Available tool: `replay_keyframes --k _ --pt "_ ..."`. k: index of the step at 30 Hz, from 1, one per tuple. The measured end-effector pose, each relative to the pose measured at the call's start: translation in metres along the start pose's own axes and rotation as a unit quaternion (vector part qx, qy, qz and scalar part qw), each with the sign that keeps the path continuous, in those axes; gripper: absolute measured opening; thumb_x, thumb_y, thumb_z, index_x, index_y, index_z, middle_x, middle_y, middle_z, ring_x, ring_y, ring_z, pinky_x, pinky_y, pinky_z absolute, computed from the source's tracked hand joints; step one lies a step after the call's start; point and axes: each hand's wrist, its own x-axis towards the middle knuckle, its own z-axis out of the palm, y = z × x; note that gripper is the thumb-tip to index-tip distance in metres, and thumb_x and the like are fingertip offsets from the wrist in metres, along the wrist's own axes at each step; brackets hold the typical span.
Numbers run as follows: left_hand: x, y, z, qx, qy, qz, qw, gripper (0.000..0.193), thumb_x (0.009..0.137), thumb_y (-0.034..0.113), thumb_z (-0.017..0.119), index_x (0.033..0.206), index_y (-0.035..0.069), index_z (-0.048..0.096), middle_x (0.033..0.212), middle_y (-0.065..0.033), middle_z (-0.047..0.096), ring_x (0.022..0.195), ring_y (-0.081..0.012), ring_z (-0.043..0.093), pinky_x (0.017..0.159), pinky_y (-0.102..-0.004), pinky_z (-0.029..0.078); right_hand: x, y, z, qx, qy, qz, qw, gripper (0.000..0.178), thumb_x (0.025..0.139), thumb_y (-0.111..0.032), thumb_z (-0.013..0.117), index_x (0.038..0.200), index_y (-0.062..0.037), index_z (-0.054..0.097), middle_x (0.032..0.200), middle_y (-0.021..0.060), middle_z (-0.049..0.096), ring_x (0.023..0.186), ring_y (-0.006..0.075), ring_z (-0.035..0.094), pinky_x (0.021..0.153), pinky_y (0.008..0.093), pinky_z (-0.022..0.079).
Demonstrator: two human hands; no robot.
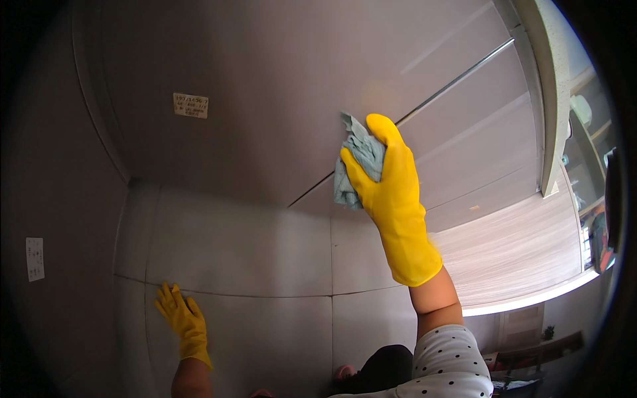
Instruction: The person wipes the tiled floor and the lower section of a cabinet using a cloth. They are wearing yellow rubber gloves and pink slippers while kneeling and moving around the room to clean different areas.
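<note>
My right hand (398,205), in a long yellow rubber glove, grips a crumpled grey-blue cloth (366,154). It holds the cloth against a large greyish-brown panel (285,93), over a thin metal strip (458,76) that runs slantwise across it. The cloth bunches between thumb and fingers, with one loose corner sticking up. Lower left, my left hand (184,322) wears a matching yellow glove. Its fingers are stretched out and apart with nothing in them, above the grey tiled floor (232,249); whether it touches anything I cannot tell.
A small paper label (190,105) sticks to the panel; another white label (35,259) is on the dark side surface at left. At right stand a pale wood-grain surface (511,245) and shelves (587,159) holding several items. My shoe (345,371) shows below.
</note>
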Motion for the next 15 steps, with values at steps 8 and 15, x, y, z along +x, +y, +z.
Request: replay_keyframes --k 8,15 --pt "-0.001 0.002 0.002 -0.001 0.005 0.007 1.000 0.041 0.103 0.017 0.050 0.140 0.001 0.049 0.157 -0.0232 0.040 0.148 -0.0434 0.033 0.125 -0.0589 0.022 0.014 0.032 -0.009 -0.057 0.094 -0.161 0.981 0.047 0.080 -0.005 0.078 0.126 -0.0101 0.069 0.076 0.0094 0.064 0.063 0.0317 0.061 0.057 0.0383 0.049" --pt "0.001 0.004 -0.002 0.006 -0.003 0.001 1.000 0.041 0.103 0.019 0.049 0.140 0.001 0.050 0.157 -0.0226 0.040 0.148 -0.0434 0.035 0.125 -0.0581 0.022 0.009 0.041 0.011 -0.164 0.064 -0.152 0.972 0.044 0.082 -0.016 0.079 0.124 -0.0123 0.066 0.078 0.0088 0.061 0.068 0.0330 0.062 0.060 0.0387 0.050"
